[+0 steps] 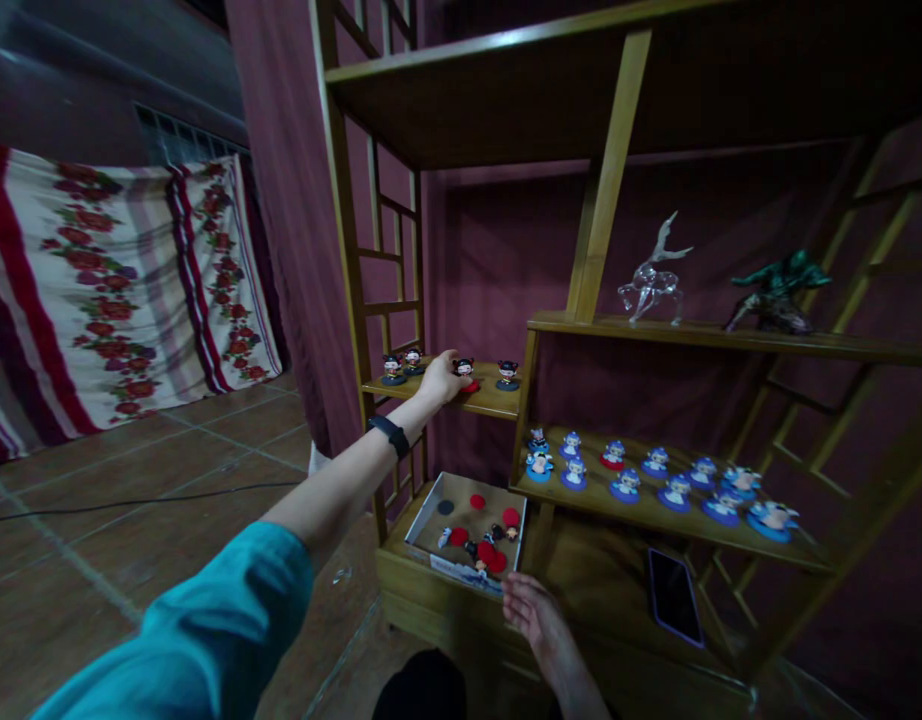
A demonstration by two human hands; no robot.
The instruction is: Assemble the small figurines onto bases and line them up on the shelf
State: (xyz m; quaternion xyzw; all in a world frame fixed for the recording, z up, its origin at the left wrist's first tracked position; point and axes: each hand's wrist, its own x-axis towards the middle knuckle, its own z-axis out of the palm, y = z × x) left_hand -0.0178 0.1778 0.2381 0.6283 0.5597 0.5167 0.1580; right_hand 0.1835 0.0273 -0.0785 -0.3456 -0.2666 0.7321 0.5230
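My left hand (440, 380) reaches to the small upper-left shelf (495, 402), its fingers closed around a black-haired figurine (465, 368) with a red base. Two similar dark-based figurines stand left of that hand, one of them a doll-like figurine (392, 368). Another dark-based figurine (507, 374) stands to the right. My right hand (534, 612) is by the front right corner of a shallow cardboard box (423, 525); it looks bare, its fingers loosely stretched. Inside the box lie several red discs, a dark disc (446, 508) and several small figurines.
Several blue and purple figurines (624, 485) stand on the middle-right shelf (588, 500). Above them are a clear glass deer (652, 285) and a green-brown statue (780, 290). A phone (675, 597) lies on the lower board. A cable (168, 498) crosses the tiled floor at left.
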